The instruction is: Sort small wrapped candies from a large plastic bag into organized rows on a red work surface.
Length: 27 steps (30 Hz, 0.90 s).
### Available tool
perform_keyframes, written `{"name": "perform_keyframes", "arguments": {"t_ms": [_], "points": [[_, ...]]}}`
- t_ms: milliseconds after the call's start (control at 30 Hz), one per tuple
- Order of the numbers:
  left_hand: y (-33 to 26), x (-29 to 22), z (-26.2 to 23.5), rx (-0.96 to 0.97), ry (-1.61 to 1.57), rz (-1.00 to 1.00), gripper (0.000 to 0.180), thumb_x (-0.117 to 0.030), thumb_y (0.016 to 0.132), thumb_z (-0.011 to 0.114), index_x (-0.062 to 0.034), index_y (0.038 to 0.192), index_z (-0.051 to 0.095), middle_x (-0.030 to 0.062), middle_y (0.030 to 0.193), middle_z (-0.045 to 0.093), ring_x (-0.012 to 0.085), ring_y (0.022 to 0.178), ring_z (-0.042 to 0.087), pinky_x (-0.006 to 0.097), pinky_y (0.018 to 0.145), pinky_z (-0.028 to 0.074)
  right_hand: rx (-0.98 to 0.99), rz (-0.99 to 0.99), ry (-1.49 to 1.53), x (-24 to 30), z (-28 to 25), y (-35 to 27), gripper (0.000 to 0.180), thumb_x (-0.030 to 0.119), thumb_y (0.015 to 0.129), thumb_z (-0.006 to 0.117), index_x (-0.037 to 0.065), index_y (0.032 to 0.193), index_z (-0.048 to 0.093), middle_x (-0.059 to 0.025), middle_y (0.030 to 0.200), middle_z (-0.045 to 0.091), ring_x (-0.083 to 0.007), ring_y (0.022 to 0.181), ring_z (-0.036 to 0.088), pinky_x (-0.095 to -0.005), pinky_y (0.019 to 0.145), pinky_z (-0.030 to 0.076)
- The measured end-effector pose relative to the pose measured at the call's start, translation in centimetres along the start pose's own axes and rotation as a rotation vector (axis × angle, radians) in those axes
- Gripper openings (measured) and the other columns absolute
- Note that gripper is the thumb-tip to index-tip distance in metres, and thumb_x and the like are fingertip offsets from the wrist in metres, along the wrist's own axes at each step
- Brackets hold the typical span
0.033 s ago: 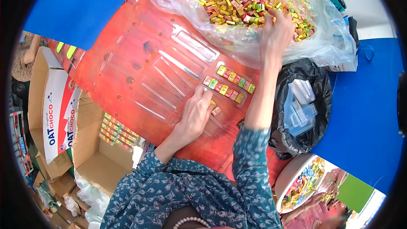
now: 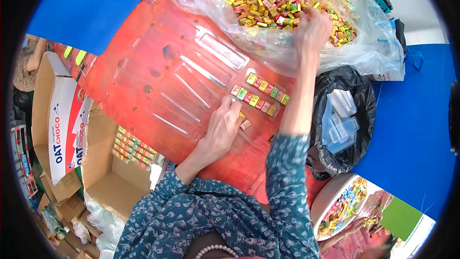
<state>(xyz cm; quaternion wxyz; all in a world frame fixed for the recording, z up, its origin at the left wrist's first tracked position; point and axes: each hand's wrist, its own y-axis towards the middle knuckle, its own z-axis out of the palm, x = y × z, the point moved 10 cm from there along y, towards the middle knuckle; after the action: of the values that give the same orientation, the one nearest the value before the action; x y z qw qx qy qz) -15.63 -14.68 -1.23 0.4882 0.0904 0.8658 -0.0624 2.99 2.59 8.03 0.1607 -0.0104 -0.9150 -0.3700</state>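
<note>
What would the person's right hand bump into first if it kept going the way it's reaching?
Most likely the heap of wrapped candies in the clear plastic bag; the right hand already reaches among them, though depth is unclear.

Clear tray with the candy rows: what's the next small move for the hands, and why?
Probably bring the right hand, now in the candy pile, back with pieces to the clear tray; its rows look only part filled, and the left hand rests beside it.
</note>
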Motion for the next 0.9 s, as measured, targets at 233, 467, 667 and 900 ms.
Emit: {"name": "perform_keyframes", "arguments": {"t_ms": [233,467,667,900], "points": [[0.0,5.8,2.2,-0.003,-0.024,-0.002,0.011,0.006,0.081,0.054,0.0051,0.091,0.05,0.0256,0.095,0.049,0.0469,0.079,0.055,0.051,0.063,0.045,0.173,-0.145,-0.372,-4.3,11.8,-1.3,0.016,0.013,0.075,0.057,0.003,0.075,0.069,-0.0239,0.082,0.065,-0.0376,0.081,0.063,-0.0447,0.074,0.048],[0.3,6.8,4.1,-0.101,-0.013,0.092,0.016,0.004,0.075,0.065,0.0036,0.088,0.056,0.017,0.085,0.055,0.0332,0.075,0.06,0.038,0.063,0.048,-0.122,-0.295,-0.339,-7.9,12.9,-5.5,0.022,0.014,0.088,0.042,0.002,0.096,0.058,-0.0239,0.134,0.044,-0.0438,0.123,0.038,-0.06,0.101,0.026],[0.0,7.2,4.6,-0.061,0.0,0.044,0.019,0.002,0.074,0.066,0.0025,0.09,0.056,0.0164,0.086,0.053,0.034,0.076,0.058,0.039,0.066,0.047,0.143,-0.201,-0.329,-5.3,13.5,-4.9,0.021,0.013,0.084,0.046,0.002,0.091,0.063,-0.0242,0.136,0.042,-0.0456,0.123,0.038,-0.0621,0.098,0.028],[0.1,7.0,5.9,-0.047,0.013,0.051,0.019,0.003,0.074,0.066,0.0017,0.089,0.055,0.0171,0.088,0.052,0.0357,0.081,0.057,0.04,0.067,0.046,0.549,-0.031,0.438,-7.1,13.2,-3.9,0.019,0.012,0.079,0.052,0.003,0.087,0.066,-0.0222,0.131,0.048,-0.0418,0.12,0.042,-0.0582,0.095,0.033]]}}
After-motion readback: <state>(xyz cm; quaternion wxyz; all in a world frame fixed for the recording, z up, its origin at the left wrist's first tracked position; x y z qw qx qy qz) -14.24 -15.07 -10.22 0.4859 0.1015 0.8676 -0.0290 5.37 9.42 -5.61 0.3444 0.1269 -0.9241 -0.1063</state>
